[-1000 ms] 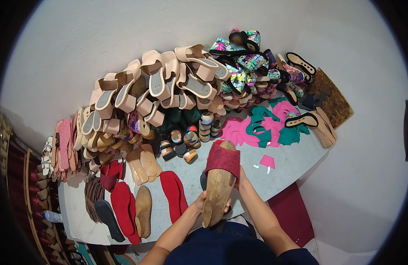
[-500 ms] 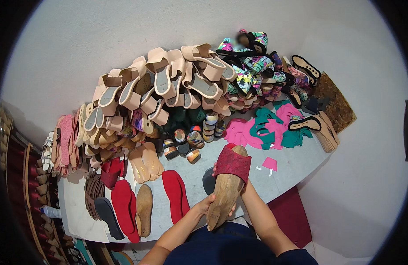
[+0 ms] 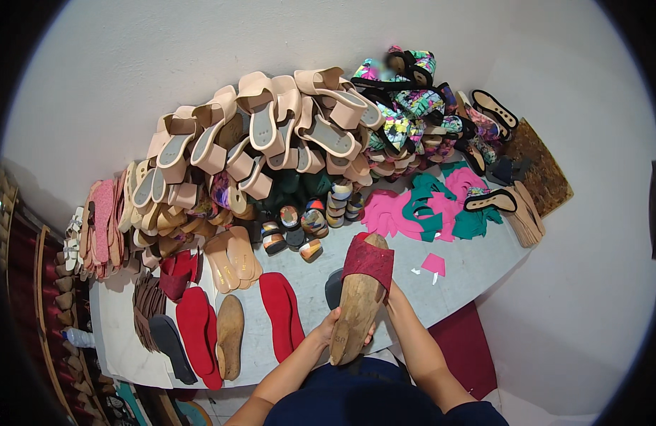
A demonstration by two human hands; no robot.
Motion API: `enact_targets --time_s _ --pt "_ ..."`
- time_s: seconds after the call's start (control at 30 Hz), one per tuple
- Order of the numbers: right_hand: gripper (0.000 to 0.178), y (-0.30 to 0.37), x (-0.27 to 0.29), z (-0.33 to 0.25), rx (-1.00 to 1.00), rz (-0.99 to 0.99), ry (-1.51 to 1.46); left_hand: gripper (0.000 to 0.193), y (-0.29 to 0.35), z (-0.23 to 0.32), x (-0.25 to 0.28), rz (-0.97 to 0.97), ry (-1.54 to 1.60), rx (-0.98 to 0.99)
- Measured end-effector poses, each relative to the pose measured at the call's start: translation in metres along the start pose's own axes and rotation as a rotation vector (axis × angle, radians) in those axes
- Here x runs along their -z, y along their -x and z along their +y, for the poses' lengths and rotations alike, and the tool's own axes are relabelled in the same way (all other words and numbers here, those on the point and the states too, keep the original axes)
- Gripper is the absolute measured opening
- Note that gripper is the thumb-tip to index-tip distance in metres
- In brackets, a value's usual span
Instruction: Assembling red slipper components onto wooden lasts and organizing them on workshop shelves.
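Observation:
Over the table's near edge I hold a wooden shoe last (image 3: 356,312) tilted, with a dark red textured strap (image 3: 369,261) wrapped across its forepart. My left hand (image 3: 332,328) is closed around the narrow lower part of the last, its fingertips showing on the far side. My right hand (image 3: 388,290) is behind the last at its right, by the strap's lower edge; most of its fingers are hidden. Just left of the last lies a dark sole (image 3: 333,290), partly covered. Further left are red soles (image 3: 282,312) and another wooden last (image 3: 230,337).
Beige heeled sandals (image 3: 264,128) are piled along the wall, with patterned sandals (image 3: 413,106) to their right. Pink and green cut pieces (image 3: 441,206) lie on the grey table (image 3: 477,266). Patterned heels (image 3: 310,250), tan insoles (image 3: 232,259) and a dark sole (image 3: 173,349) also lie there.
The last and strap have shifted slightly left and turned a little in my hands. Fingers that showed at the strap's left edge are now out of sight.

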State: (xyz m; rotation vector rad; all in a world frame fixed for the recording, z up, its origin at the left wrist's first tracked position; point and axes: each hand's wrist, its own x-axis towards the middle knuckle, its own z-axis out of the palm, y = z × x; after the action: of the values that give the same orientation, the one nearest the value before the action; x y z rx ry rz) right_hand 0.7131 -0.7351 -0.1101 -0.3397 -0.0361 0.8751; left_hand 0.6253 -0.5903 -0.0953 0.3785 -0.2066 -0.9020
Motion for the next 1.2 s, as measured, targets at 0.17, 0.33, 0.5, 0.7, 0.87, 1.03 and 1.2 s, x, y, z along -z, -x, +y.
enact_targets --time_s 0.17,0.33,0.5,0.7,0.87,1.03,1.2 --pt "0.054 -0.003 0.000 0.004 -0.018 0.091 0.029 0.089 0.003 -0.001 0.001 0.040 0.020 0.014" --pt "0.055 -0.008 0.000 0.009 -0.038 0.174 0.056 0.088 0.002 -0.002 0.002 0.048 -0.046 0.006" --pt "0.055 -0.015 -0.016 0.004 -0.226 -0.144 -0.254 0.086 0.000 -0.006 0.004 -0.012 0.134 -0.028" --pt "0.045 -0.014 -0.001 0.005 0.028 0.063 0.088 0.085 -0.002 -0.009 0.004 -0.017 0.171 -0.040" --pt "0.057 -0.004 -0.018 0.005 0.052 0.100 0.063 0.085 -0.001 -0.009 0.004 0.002 0.095 -0.037" --pt "0.078 0.006 -0.071 0.002 0.162 -0.072 -0.099 0.085 0.000 -0.002 0.004 0.009 0.093 -0.071" --pt "0.066 0.008 -0.059 0.000 0.141 0.054 0.151 0.084 0.000 0.002 0.005 0.025 0.061 -0.073"
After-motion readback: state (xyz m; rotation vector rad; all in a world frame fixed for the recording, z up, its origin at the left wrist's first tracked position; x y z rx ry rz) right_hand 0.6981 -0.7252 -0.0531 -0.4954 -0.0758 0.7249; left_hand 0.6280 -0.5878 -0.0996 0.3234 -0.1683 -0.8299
